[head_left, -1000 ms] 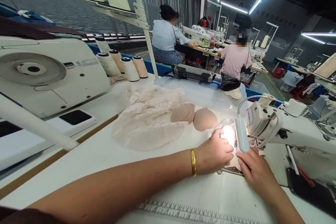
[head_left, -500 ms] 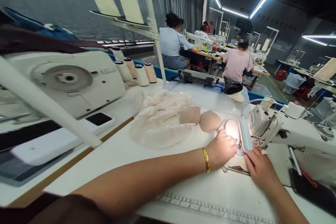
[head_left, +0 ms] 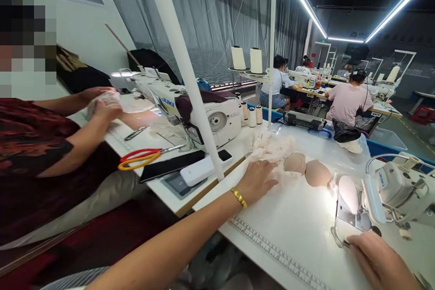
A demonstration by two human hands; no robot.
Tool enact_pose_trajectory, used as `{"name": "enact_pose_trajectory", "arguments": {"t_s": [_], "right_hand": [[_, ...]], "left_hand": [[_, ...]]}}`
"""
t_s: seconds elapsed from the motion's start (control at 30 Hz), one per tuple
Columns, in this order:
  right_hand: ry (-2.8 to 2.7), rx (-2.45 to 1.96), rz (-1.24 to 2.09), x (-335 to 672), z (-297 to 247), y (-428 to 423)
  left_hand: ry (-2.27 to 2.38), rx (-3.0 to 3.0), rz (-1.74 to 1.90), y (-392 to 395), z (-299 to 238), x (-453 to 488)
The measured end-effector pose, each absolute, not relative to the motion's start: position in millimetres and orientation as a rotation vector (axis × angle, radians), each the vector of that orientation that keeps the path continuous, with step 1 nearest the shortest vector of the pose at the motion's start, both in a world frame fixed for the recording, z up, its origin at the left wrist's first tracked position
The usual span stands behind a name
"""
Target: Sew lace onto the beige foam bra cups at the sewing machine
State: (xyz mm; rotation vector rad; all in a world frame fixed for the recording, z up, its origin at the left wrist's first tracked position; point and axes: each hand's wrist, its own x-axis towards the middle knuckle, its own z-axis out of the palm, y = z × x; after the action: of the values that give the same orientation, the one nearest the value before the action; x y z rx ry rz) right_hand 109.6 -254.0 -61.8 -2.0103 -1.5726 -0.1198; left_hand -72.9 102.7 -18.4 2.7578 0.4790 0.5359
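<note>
Reaching for lace [head_left: 270, 147], apparently | lace: near far-left corner of surface [head_left: 299, 219] | left hand [head_left: 258, 182]: spread, at its near edge | right hand [head_left: 377, 256]: grip unclear | lifting would need a fingertip pinch

The white worktop [head_left: 299, 222] looks smooth and faintly glossy; toward its far edge lie sheer, crinkled cloth [head_left: 272, 142] and smooth, matt beige cups [head_left: 318, 173], with shiny translucent plastic [head_left: 329, 140] beyond. Toward its right end, a bright metal plate [head_left: 345, 218] adjoins the glossy, hard-finished sewing machine [head_left: 397, 179].
</note>
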Motion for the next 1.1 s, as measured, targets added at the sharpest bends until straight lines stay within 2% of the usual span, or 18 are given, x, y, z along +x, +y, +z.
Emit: {"name": "enact_pose_trajectory", "arguments": {"t_s": [0.17, 0.37, 0.5, 0.6, 0.73, 0.87, 1.1], "right_hand": [[-1.136, -1.925, 0.449, 60, -54, -220], [-0.649, -1.612, 0.566, 38, -46, -188], [-0.790, -1.562, 0.694, 38, -21, -194], [-0.848, -1.565, 0.830, 41, -8, -204], [-0.682, -1.529, 0.795, 47, -10, -210], [-0.572, -1.605, 0.612, 51, -25, -211], [-0.581, -1.618, 0.467, 44, -43, -209]], "left_hand": [[0.276, 2.638, 0.424, 57, -15, -65], [0.086, 2.013, 0.298, 2, -19, -69], [0.057, 1.450, -0.036, -1, -19, -58], [0.090, 1.259, -0.186, -7, -14, -48], [0.178, 1.165, -0.154, -20, -9, -43], [0.213, 1.079, 0.053, -26, -10, -42], [0.237, 1.162, 0.257, -33, -25, -40]]}}
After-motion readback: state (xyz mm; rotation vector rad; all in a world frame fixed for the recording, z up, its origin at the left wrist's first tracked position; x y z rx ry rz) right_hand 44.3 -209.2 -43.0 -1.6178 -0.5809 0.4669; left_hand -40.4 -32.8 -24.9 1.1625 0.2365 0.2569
